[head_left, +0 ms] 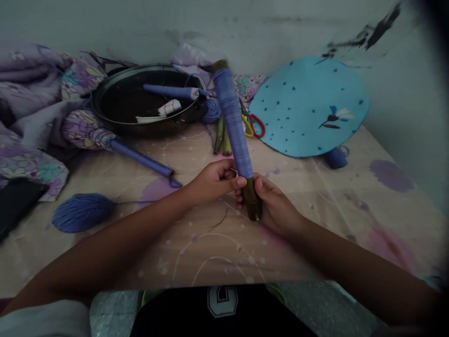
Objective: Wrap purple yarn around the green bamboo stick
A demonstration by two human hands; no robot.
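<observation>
A thick stick wrapped in blue-purple yarn [234, 124] stands tilted over the table, its bare brown-green ends showing at top and bottom. My left hand [219, 180] has its fingers closed on the stick at the lower edge of the yarn. Around the bare lower end, my right hand [275, 201] is closed from the right. A ball of blue yarn [83, 212] lies on the table at the left, and its strand runs right behind my left forearm. A thinner wrapped stick with a cloth-covered head [140, 157] rests behind that forearm.
At the back left, a dark pan [121, 122] holds another blue wrapped piece [170, 91] and a small white item. Scissors [257, 126] and green stalks [222, 139] lie behind the hands. A blue oval board [298, 112] leans at the wall. Floral cloth [31, 154] and a black object [19, 203] are left.
</observation>
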